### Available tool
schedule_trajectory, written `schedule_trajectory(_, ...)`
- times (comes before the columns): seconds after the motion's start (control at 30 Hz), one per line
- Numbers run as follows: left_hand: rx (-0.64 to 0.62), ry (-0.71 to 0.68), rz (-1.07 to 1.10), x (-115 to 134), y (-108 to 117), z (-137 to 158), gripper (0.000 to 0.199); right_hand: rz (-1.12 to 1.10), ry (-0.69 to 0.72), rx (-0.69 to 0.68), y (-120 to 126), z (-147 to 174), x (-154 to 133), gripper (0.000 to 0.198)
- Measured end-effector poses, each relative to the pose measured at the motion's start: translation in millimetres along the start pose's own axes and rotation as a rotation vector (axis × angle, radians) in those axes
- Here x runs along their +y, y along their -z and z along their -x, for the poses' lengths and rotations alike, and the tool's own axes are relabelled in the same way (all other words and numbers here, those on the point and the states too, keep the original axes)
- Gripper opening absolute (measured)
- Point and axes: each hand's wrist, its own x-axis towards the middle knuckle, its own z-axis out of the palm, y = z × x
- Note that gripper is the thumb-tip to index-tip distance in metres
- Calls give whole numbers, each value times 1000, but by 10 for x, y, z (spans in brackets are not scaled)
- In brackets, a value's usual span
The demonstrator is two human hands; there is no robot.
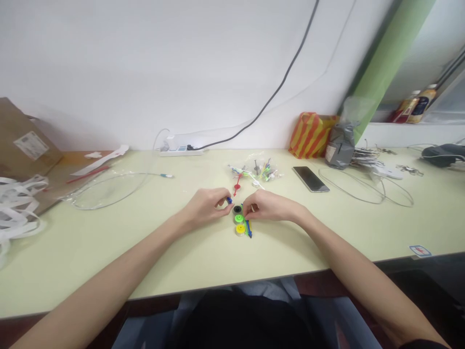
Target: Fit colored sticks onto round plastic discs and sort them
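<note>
Pinched between the thumb and forefinger of my left hand [207,206] is a small blue plastic piece [229,200]. My right hand [271,205] has its fingers curled together just right of a short column of round pieces; what its fingertips hold, if anything, is hidden. That column runs from a black round piece [237,209] through a green round piece [239,219] to a yellow round piece [240,230]. Beside them, partly under my right hand, lies a blue arrow-shaped stick [249,230] among green and yellow ones. A red arrow piece [237,186] lies beyond my hands.
Behind my hands sits a clear bag of coloured plastic parts [265,169]. A phone [310,179] and a looped cable [363,191] lie to the right. A power strip [180,151] stands by the wall; white strips [18,208] are heaped at the left.
</note>
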Motion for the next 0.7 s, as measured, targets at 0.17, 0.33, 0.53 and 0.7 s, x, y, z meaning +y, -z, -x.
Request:
schedule_trajectory(0.17, 2, -20, -2, -11, -12, -1, 10, 5, 0, 1, -3, 3, -42, 10)
schedule_trajectory(0.33, 10, -32, -11, -10, -4, -1, 8, 19, -6, 55, 48, 18, -25, 6)
schedule_trajectory(0.53, 60, -96, 19, 30, -5, -1, 11, -110, 35, 393, 85, 12, -16, 12)
schedule_trajectory(0.7, 104, -115, 53, 80, -41, 5, 28, -313, 59, 419, -28, -49, -91, 24)
